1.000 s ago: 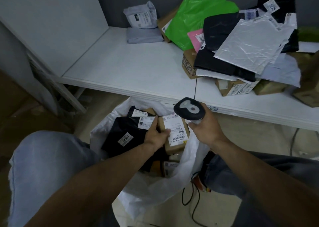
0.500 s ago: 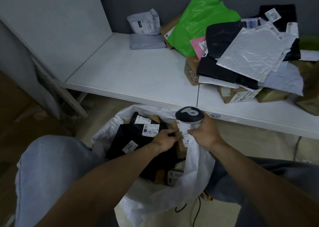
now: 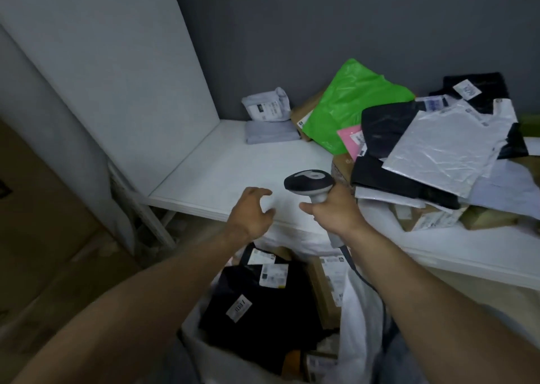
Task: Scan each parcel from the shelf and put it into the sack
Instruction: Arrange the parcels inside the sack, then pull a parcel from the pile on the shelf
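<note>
White sack (image 3: 359, 319) at bottom centre holds black bags (image 3: 263, 319) and a brown box (image 3: 324, 296). Above it the left hand (image 3: 251, 211) hovers empty, fingers loosely spread; the right hand (image 3: 333, 212) grips the scanner (image 3: 309, 183) — both at the shelf (image 3: 228, 167) edge. Bare shelf lies left, parcels (image 3: 438, 149) crowd the upper right.

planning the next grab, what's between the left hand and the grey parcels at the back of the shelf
Nothing: the head view shows only bare white shelf between the left hand and the grey parcels.
</note>
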